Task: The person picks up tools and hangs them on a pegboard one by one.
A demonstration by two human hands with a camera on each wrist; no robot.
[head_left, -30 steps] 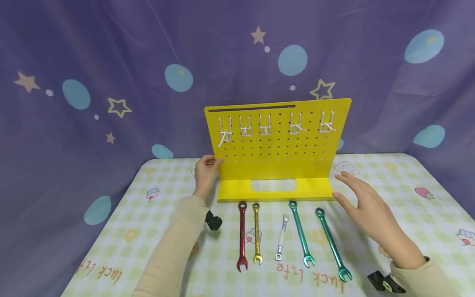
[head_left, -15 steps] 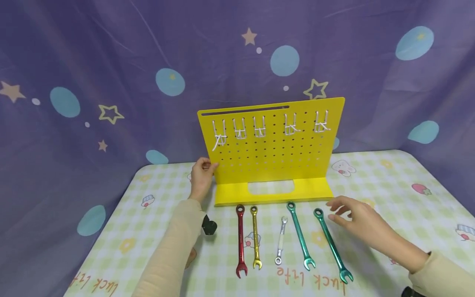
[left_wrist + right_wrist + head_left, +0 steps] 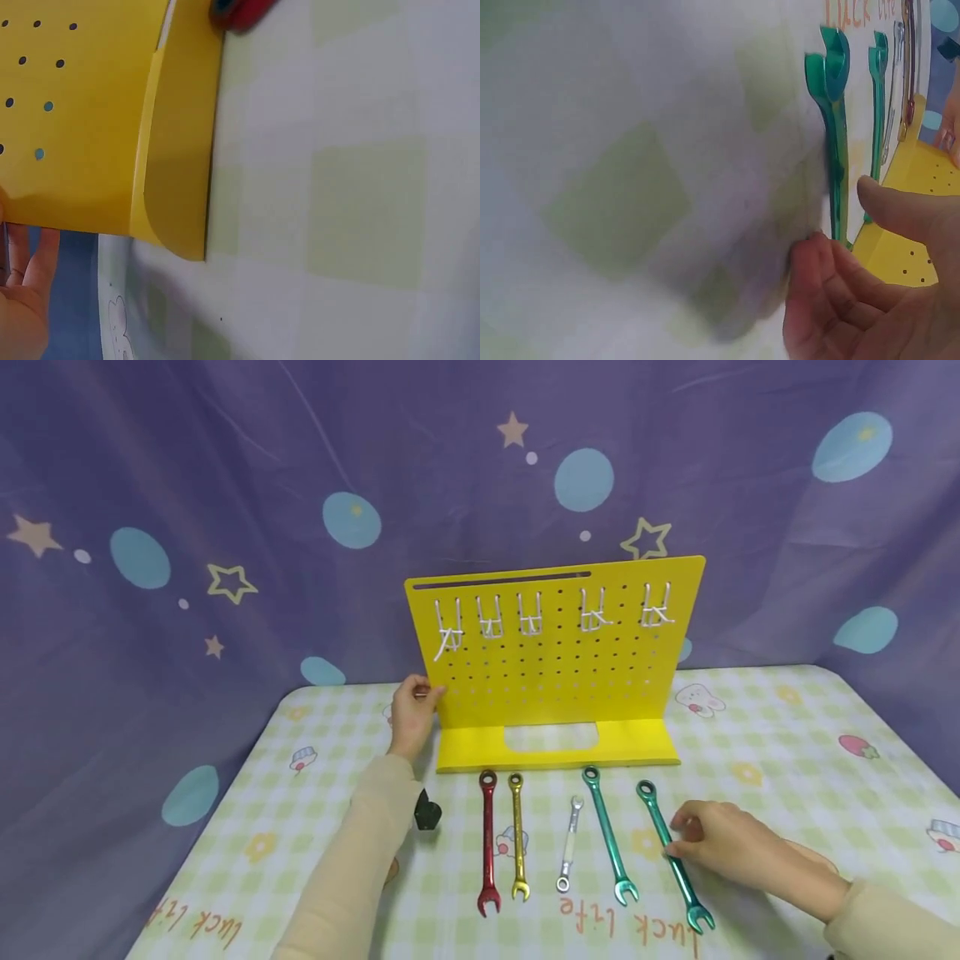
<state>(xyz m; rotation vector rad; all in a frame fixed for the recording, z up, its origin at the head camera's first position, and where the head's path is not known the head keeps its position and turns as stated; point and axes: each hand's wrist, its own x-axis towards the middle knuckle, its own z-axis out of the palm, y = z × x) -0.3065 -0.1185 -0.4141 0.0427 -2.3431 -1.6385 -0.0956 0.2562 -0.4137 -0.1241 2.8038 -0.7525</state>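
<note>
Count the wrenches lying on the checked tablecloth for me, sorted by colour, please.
Green wrenches: 2
Red wrench: 1
Gold wrench: 1
Silver wrench: 1
Total: 5

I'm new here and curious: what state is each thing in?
Yellow pegboard: standing upright
White hooks: mounted, all five bare
Red wrench: lying flat
Gold wrench: lying flat
Silver wrench: lying flat
Inner green wrench: lying flat
Outer green wrench: lying flat
Left grip: holding the pegboard's edge
Right grip: loosely spread astride outer green wrench
</note>
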